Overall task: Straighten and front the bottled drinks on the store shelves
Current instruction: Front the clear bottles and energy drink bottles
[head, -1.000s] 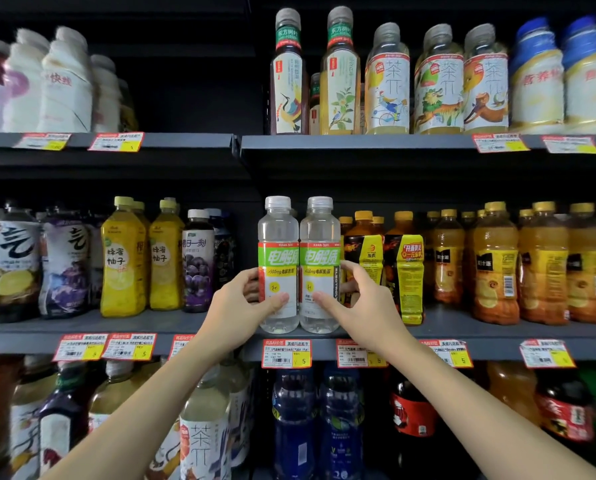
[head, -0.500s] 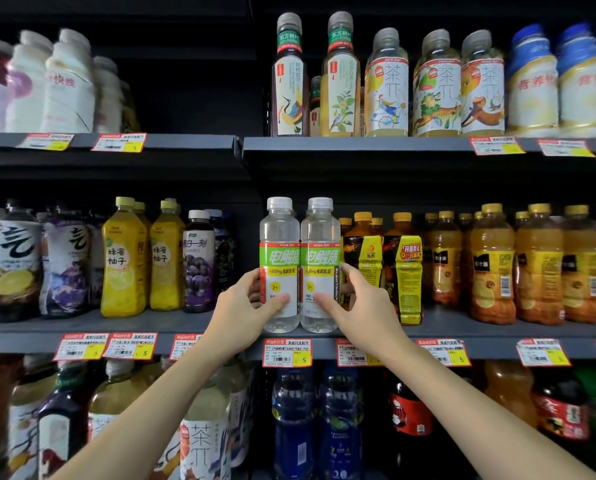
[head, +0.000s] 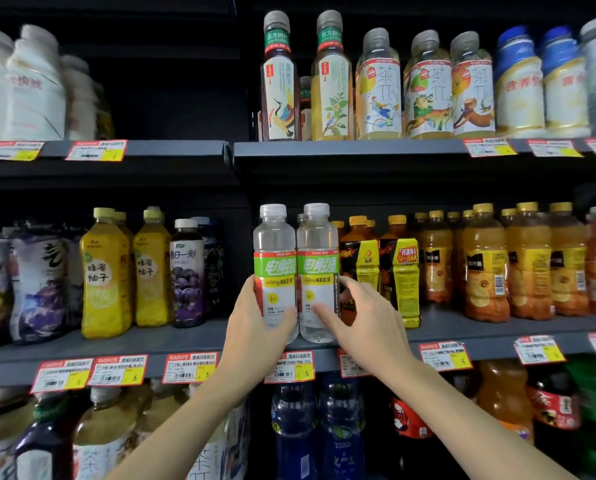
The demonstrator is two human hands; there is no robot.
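The left clear bottle [head: 274, 244] and the right clear bottle [head: 318, 244], both with white caps and green labels facing forward, are standing upright and touching each other at the front of the middle shelf [head: 185, 341]. The left hand [head: 255, 327] is gripping the first one low; the right hand [head: 365, 320] is pinching the second one between thumb and fingers.

Two hands [head: 255, 327] and two clear green-labelled bottles [head: 275, 268] at the front
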